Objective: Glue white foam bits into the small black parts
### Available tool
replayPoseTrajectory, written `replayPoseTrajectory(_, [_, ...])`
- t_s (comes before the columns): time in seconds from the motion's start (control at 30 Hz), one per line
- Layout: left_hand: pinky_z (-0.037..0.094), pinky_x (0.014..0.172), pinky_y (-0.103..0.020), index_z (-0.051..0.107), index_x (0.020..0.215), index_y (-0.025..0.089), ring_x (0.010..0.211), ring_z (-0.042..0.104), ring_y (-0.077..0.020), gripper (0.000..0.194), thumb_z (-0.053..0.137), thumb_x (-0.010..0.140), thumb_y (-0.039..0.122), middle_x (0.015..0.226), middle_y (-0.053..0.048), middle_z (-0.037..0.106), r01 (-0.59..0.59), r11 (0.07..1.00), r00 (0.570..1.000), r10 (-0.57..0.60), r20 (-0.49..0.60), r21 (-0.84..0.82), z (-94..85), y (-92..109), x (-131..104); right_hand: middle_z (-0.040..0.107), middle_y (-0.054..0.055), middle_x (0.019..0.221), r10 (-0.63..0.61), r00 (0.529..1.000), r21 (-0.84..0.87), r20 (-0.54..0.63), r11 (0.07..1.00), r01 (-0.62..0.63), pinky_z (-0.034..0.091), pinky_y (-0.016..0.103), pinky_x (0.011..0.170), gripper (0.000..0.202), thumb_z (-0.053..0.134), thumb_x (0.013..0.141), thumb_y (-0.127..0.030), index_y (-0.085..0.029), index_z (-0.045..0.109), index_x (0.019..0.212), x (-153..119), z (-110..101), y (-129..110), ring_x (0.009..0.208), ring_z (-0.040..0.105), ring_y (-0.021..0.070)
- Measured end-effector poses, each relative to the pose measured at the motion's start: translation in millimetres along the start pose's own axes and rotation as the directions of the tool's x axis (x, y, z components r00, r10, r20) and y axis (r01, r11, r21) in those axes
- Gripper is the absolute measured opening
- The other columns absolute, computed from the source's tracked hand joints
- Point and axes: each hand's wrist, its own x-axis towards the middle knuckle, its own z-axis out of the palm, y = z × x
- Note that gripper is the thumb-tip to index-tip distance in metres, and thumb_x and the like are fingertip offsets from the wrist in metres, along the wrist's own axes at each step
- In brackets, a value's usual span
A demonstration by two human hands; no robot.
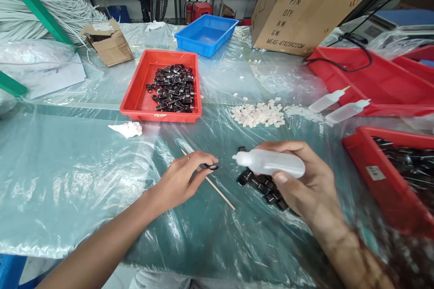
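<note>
In the head view, your left hand [186, 174] has its thumb and index finger closed to a narrow pinch around a small black piece [212, 167] with a pale face. A thin wooden stick [220, 193] runs slantwise behind those fingers; you cannot tell from here whether the hand also grips it. Your right hand [307, 180] curls around a translucent squeeze bottle [271, 162], fingers parted by its width, thumb along the near side. The bottle lies nearly level, its nozzle pointing toward the black piece but apart from it. Below the bottle, a loose group of black parts [261, 185] sits on the plastic-covered table [84, 167]. Beyond your hands, a red tray [134, 95] holds many more black parts, and to its right lies a heap of small white pieces [259, 114], with two more bottles [348, 111] near it.
</note>
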Motion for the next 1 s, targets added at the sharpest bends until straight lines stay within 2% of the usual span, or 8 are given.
replayPoseTrajectory(0.13, [0.071, 0.080, -0.029, 0.056, 0.128, 0.029, 0.098, 0.086, -0.0173, 0.019, 0.052, 0.113, 0.018, 0.124, -0.006, 0.085, 0.028, 0.998, 0.999, -0.029, -0.019, -0.054, 1.1, 1.4, -1.3, 0.080, 0.002, 0.119, 0.208, 0.978, 0.207, 0.024, 0.956, -0.209, 0.071, 0.035, 0.090, 0.036, 0.090, 0.089, -0.046, -0.031, 0.076, 0.119, 11.1, -2.3, 13.7, 0.095, 0.081, 0.0188])
replayPoseTrajectory(0.33, [0.073, 0.085, -0.030, 0.058, 0.134, 0.031, 0.104, 0.086, -0.0181, 0.023, 0.058, 0.113, 0.022, 0.121, -0.003, 0.086, 0.065, 0.992, 0.997, -0.069, -0.040, -0.107, 2.4, 4.5, -1.6, 0.081, 0.008, 0.132, 0.271, 0.960, -0.053, 0.069, 0.962, -0.267, 0.060, 0.044, 0.113, 0.041, 0.083, 0.093, -0.049, -0.027, 0.075, 0.126, 10.4, 9.8, 33.2, 0.126, 0.076, 0.0284])
replayPoseTrajectory(0.47, [0.073, 0.086, -0.029, 0.059, 0.132, 0.031, 0.099, 0.085, -0.0171, 0.021, 0.058, 0.112, 0.023, 0.118, -0.002, 0.086, 0.083, 0.991, 0.996, -0.086, -0.031, -0.107, 2.8, 5.8, -2.2, 0.083, 0.007, 0.124, 0.254, 0.966, -0.433, 0.047, 0.876, -0.210, 0.060, 0.050, 0.110, 0.039, 0.079, 0.091, -0.049, -0.029, 0.070, 0.123, 8.3, 16.3, 42.1, 0.121, 0.078, 0.0330])
replayPoseTrajectory(0.57, [0.072, 0.085, -0.029, 0.059, 0.128, 0.030, 0.095, 0.084, -0.0163, 0.017, 0.059, 0.112, 0.025, 0.117, -0.001, 0.085, 0.122, 0.987, 0.992, -0.124, -0.013, -0.108, 3.1, 6.4, -3.4, 0.083, 0.007, 0.121, 0.230, 0.969, -0.593, 0.093, 0.794, -0.132, 0.062, 0.053, 0.103, 0.032, 0.071, 0.093, -0.048, -0.029, 0.071, 0.119, 7.2, 20.0, 46.9, 0.116, 0.078, 0.0356])
replayPoseTrajectory(0.7, [0.072, 0.082, -0.031, 0.060, 0.127, 0.032, 0.093, 0.084, -0.0176, 0.016, 0.059, 0.112, 0.028, 0.118, 0.000, 0.085, 0.170, 0.980, 0.985, -0.170, 0.015, -0.102, 3.2, 7.1, -5.2, 0.082, 0.008, 0.120, 0.175, 0.975, -0.642, 0.140, 0.765, -0.046, 0.064, 0.052, 0.101, 0.032, 0.071, 0.095, -0.047, -0.027, 0.071, 0.119, 8.3, 17.3, 50.3, 0.117, 0.078, 0.0365])
replayPoseTrajectory(0.83, [0.072, 0.080, -0.034, 0.061, 0.127, 0.035, 0.089, 0.084, -0.0196, 0.019, 0.059, 0.110, 0.027, 0.117, 0.000, 0.086, 0.172, 0.984, 0.985, -0.172, 0.003, -0.043, 3.9, 3.3, -5.8, 0.079, 0.008, 0.136, 0.128, 0.951, -0.588, 0.280, 0.806, 0.065, 0.064, 0.045, 0.105, 0.051, 0.081, 0.092, -0.044, -0.026, 0.068, 0.137, 20.5, -2.5, 41.3, 0.125, 0.076, 0.0322])
replayPoseTrajectory(0.93, [0.071, 0.079, -0.036, 0.061, 0.124, 0.034, 0.088, 0.084, -0.0200, 0.017, 0.059, 0.110, 0.027, 0.117, 0.000, 0.086, 0.182, 0.983, 0.980, -0.181, -0.084, 0.003, 3.5, -2.9, -4.2, 0.081, 0.007, 0.120, 0.049, 0.968, -0.574, 0.246, 0.812, 0.105, 0.067, 0.037, 0.093, 0.027, 0.074, 0.100, -0.034, -0.025, 0.073, 0.125, 28.7, -16.0, 26.8, 0.105, 0.079, 0.0229])
replayPoseTrajectory(1.0, [0.071, 0.080, -0.036, 0.060, 0.123, 0.033, 0.090, 0.084, -0.0202, 0.016, 0.058, 0.109, 0.026, 0.118, -0.001, 0.086, 0.192, 0.981, 0.971, -0.187, -0.149, 0.022, 2.2, -6.8, -2.6, 0.080, 0.004, 0.103, -0.047, 0.944, -0.566, 0.327, 0.790, 0.235, 0.065, 0.030, 0.082, 0.013, 0.065, 0.104, -0.024, -0.025, 0.075, 0.113, 26.0, -14.4, 18.8, 0.088, 0.078, 0.0180])
